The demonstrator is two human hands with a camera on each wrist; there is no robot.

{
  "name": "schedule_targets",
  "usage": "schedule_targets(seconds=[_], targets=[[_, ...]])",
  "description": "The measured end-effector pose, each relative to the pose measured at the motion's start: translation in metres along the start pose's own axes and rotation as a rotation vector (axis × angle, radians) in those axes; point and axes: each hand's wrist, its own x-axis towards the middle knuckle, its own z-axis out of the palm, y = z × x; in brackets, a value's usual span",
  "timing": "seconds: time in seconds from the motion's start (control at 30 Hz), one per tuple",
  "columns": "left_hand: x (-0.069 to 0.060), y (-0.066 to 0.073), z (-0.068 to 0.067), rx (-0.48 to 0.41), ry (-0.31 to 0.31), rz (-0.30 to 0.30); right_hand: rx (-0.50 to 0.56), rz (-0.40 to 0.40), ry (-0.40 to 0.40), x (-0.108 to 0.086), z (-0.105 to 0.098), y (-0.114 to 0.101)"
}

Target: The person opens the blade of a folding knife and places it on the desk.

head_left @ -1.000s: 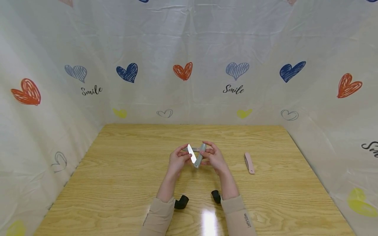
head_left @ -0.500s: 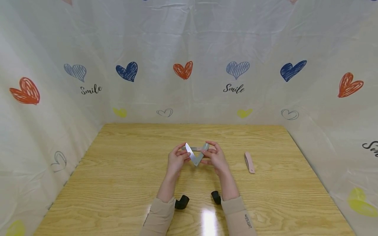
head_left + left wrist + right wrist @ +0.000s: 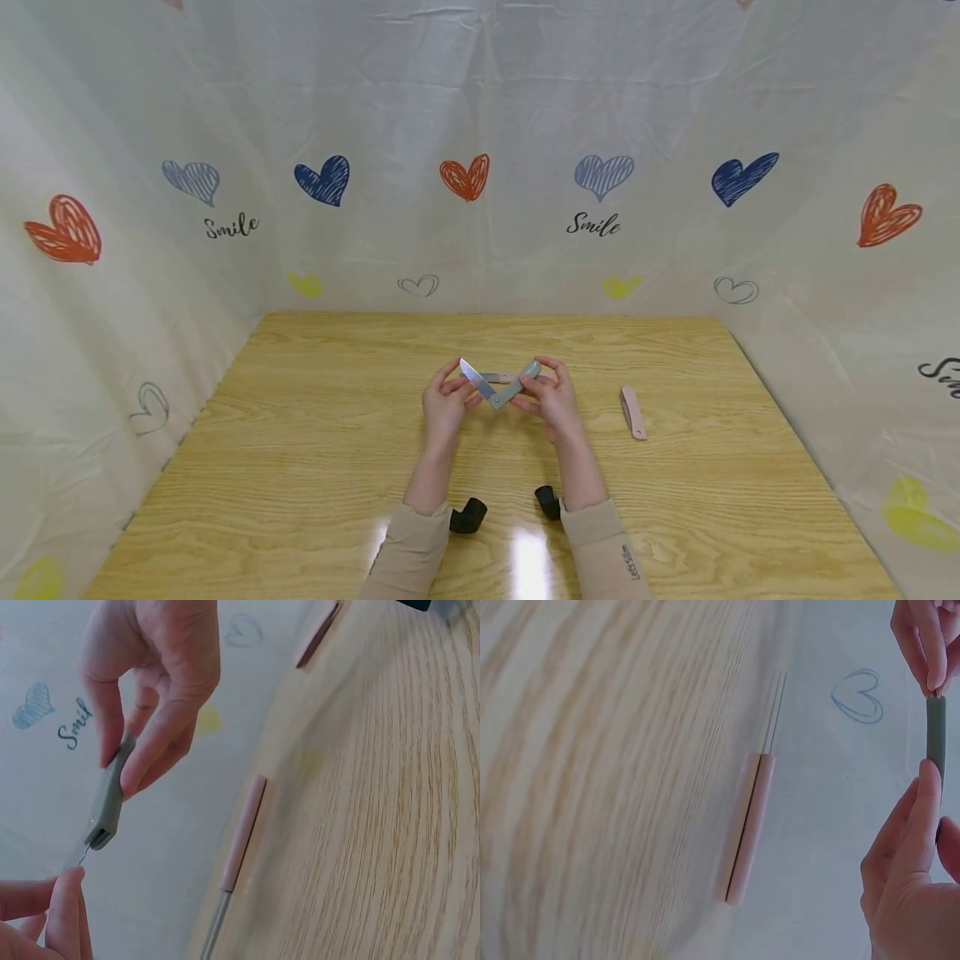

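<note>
A pale, creased sheet [image 3: 525,100] hangs round the far side and both flanks of the workspace, printed with red, blue, yellow and outlined hearts and the word "Smile". Within it stands a wooden table [image 3: 315,417] with a light yellow-brown grain and a bright patch of glare at the near side. Two beige sleeves [image 3: 603,542] reach in from the near edge, the right one bearing small dark lettering. The right hand [image 3: 558,404] grips the handle of a green folding knife [image 3: 513,390] between thumb and curled fingers, while the left hand [image 3: 444,408] pinches its blade by thumb and fingertips, so the half-unfolded knife makes a wide V above the table, between the hands. Behind it an unfolded pink knife [image 3: 510,378] lies crosswise, blade toward the left; a second pink knife [image 3: 633,412], folded, lies to the right, well apart. Two black pieces [image 3: 468,517] show beside the sleeve cuffs. The V is plain only from the head; the left wrist view adds the slot at the handle's end where the blade enters, and the right wrist view gives the green handle edge-on, its blade nearly hidden by the left fingers. Both pink knives show in the left wrist view, only the unfolded one in the right.
</note>
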Motion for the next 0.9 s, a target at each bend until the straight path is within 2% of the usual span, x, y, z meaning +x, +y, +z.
schedule_targets(seconds=[0.23,0.4,0.53,0.63,0.9], targets=[[-0.004,-0.001,0.007,-0.087,0.092,0.047,0.07,-0.023,0.036,-0.003,0.003,-0.002],[-0.007,-0.001,0.011,-0.161,0.13,0.054,0.113,-0.034,0.065,-0.004,0.004,0.0],[-0.009,-0.004,0.013,-0.18,0.161,0.065,0.168,-0.039,0.083,-0.005,0.004,0.003],[-0.01,-0.006,0.015,-0.192,0.192,0.085,0.202,-0.044,0.096,-0.005,0.006,0.005],[-0.013,-0.011,0.024,-0.294,0.258,0.131,0.28,-0.057,0.131,-0.006,0.01,0.007]])
